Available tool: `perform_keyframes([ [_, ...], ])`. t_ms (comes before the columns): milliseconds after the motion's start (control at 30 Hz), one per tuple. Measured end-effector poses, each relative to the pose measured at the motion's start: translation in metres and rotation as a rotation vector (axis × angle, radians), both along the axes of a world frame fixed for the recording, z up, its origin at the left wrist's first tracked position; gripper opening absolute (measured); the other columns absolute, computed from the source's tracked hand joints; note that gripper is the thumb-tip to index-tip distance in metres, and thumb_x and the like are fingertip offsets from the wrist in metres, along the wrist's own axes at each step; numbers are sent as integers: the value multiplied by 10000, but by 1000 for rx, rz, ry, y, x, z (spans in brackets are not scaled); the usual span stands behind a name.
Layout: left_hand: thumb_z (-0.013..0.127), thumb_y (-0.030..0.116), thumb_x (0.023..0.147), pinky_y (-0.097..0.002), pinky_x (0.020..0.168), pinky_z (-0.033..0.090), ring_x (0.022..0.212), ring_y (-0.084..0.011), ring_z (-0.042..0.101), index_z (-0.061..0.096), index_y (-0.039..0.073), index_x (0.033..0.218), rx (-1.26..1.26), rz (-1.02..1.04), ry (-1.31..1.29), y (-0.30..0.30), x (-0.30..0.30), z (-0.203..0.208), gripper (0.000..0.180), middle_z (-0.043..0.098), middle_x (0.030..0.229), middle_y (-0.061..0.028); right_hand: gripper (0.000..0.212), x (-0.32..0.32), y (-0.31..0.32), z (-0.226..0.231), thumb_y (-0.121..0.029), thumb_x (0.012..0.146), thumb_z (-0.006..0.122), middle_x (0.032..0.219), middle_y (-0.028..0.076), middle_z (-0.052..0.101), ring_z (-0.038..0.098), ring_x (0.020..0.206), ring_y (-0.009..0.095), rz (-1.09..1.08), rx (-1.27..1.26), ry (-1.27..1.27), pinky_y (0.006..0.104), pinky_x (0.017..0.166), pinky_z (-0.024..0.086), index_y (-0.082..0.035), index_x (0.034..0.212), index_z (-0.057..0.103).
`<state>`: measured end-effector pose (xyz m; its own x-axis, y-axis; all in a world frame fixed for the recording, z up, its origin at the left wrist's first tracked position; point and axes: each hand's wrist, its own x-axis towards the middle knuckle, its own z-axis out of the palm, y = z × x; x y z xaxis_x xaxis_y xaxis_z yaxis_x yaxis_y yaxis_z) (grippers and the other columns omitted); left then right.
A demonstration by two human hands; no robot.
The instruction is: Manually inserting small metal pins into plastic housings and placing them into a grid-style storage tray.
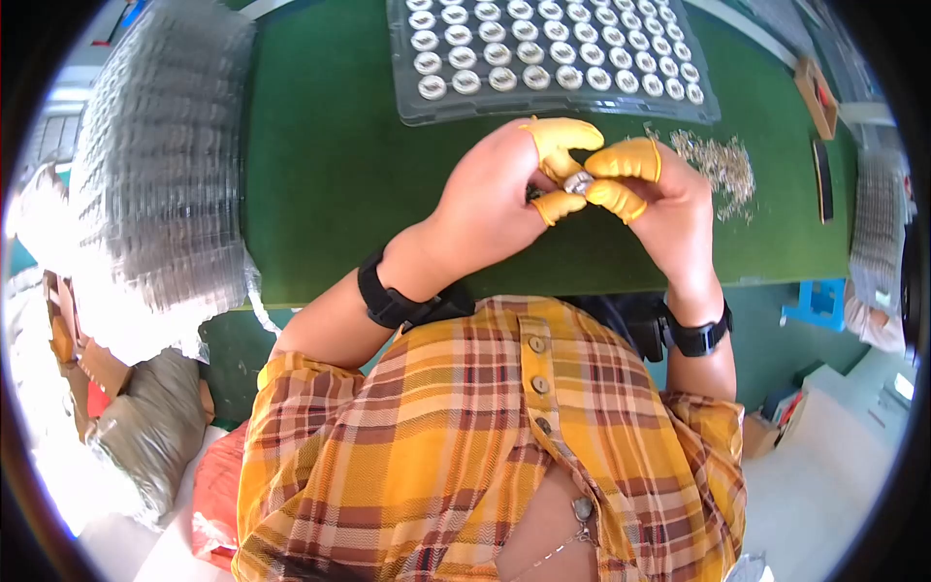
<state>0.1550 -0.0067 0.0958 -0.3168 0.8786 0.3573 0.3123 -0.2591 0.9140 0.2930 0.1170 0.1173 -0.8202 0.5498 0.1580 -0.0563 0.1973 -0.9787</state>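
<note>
Fingertips [567, 136] in yellow cots are pinching a small metal ring [579, 181] between left hand [495, 199] and right hand [669, 209], above the mat's [330, 175] near edge; fitting seems underway; next, seemingly, a careful placing into the tray [553, 58] at the far edge.

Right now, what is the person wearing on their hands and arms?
Yellow-orange rubber finger covers sit on some fingertips of the left hand and the right hand; the other fingers are bare. Each wrist has a black band, like a watch strap. The short sleeves belong to a yellow, red and brown checked shirt with buttons.
</note>
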Motion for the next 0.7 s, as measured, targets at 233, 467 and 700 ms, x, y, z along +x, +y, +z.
perform_keyframes([
  [233,706,-103,731,-260,694,548,809,-136,612,487,40,1245,-190,8,-75,-12,-21,11,577,580,933,-64,98,-34,9,27,-9,768,713,786,78,645,642,677,146,175,331,-263,266,599,514,10,856,676],
  [467,682,-72,780,-249,641,528,779,-141,620,426,42,1270,-148,427,61,-16,-73,-1,564,574,975,-110,169,-145,63,6,-138,784,698,773,109,696,664,695,166,163,463,-244,287,657,518,0,882,697],
  [700,672,34,829,-263,662,510,694,-133,610,633,39,1031,-317,516,304,17,-139,11,206,654,870,-69,271,-225,97,2,-313,784,697,737,96,689,666,691,206,-93,732,-625,315,634,512,-83,927,717],
])
